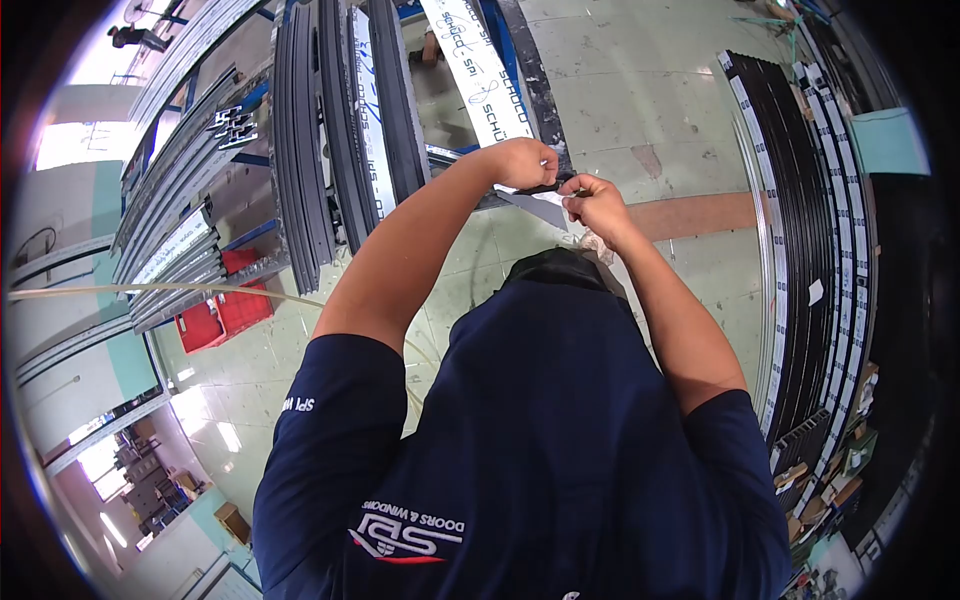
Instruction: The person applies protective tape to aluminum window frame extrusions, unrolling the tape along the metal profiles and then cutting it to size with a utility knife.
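Observation:
My left hand [522, 163] is closed, its fingertips pinched over the near end of a long profile [478, 72] covered in white printed film. Just to the right, my right hand [601, 208] is also closed, thumb and forefinger pinched together. A thin black strip [541, 188] runs between the two hands, and both seem to grip it. Its exact kind is too small to make out. Below the fingers, a pale grey end piece [540, 208] sticks out from the profile's near end.
Dark long profiles [300, 130] lie side by side to the left, with more stacked metal profiles [170, 240] beyond. A red crate [228, 315] stands on the floor at left. Black profiles [780, 200] line the right side. Brown sheet [695, 216] lies on the tiled floor.

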`<act>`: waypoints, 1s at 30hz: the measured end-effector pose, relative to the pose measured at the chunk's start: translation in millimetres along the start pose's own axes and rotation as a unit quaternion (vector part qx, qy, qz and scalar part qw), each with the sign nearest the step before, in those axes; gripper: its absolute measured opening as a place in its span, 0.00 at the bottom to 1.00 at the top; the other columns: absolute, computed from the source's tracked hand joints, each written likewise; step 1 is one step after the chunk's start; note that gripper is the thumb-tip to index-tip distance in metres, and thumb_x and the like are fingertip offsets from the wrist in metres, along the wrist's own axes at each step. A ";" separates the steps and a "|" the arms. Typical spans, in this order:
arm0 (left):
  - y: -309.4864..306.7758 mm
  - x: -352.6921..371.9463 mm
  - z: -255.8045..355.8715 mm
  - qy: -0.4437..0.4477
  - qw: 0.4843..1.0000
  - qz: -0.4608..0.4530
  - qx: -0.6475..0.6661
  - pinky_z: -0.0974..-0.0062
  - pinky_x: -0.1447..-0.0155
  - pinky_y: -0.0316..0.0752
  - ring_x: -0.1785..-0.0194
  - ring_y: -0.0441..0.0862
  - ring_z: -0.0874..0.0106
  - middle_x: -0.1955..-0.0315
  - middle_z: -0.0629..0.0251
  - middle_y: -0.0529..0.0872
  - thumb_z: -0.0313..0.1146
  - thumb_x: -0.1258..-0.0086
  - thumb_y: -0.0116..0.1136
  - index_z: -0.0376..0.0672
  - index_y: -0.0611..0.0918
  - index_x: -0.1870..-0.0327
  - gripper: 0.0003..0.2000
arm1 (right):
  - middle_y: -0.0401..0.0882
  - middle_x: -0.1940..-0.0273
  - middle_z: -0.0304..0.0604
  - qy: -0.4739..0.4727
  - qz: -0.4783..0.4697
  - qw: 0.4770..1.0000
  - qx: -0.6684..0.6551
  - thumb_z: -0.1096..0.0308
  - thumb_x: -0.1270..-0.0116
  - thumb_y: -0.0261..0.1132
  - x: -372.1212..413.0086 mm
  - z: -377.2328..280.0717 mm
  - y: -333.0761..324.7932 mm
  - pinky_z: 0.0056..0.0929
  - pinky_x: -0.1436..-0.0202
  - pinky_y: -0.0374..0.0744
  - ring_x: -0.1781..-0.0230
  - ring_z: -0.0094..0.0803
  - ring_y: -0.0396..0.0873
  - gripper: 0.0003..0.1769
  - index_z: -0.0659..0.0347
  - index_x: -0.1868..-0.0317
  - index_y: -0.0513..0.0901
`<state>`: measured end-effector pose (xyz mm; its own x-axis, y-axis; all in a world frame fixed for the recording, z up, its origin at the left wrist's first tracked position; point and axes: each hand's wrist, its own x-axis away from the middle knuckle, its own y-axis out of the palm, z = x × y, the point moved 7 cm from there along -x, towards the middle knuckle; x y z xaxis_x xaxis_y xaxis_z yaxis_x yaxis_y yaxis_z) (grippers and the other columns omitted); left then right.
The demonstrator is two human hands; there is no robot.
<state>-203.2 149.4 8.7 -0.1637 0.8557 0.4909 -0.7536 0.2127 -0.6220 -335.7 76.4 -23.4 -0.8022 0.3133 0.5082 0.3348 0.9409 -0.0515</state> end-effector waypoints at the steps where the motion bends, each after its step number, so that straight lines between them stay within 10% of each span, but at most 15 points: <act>1: 0.8 -0.9 -0.4 -0.002 1.000 -0.008 0.007 0.66 0.51 0.76 0.56 0.84 0.62 0.63 0.60 0.88 0.39 0.35 0.61 0.45 0.85 0.59 0.09 | 0.81 0.72 0.36 0.001 -0.003 1.000 0.002 0.81 0.38 0.66 -3.2 3.5 -0.1 0.25 0.69 0.75 0.75 0.23 0.77 0.05 0.65 0.61 0.84; 30: -2.5 -4.7 -8.1 0.008 1.000 0.020 0.020 0.65 0.49 0.76 0.55 0.84 0.60 0.63 0.58 0.87 0.38 0.37 0.57 0.47 0.84 0.59 0.10 | 0.88 0.67 0.41 -0.043 0.019 0.982 0.182 0.78 0.42 0.70 -20.4 -14.8 20.9 0.27 0.59 0.80 0.67 0.26 0.83 0.07 0.63 0.62 0.89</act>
<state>-195.4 148.7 3.0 -0.1855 0.8704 0.4561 -0.7717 0.1583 -0.6160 -305.0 87.8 -22.0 -0.8369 0.3436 0.4261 0.1781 0.9070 -0.3816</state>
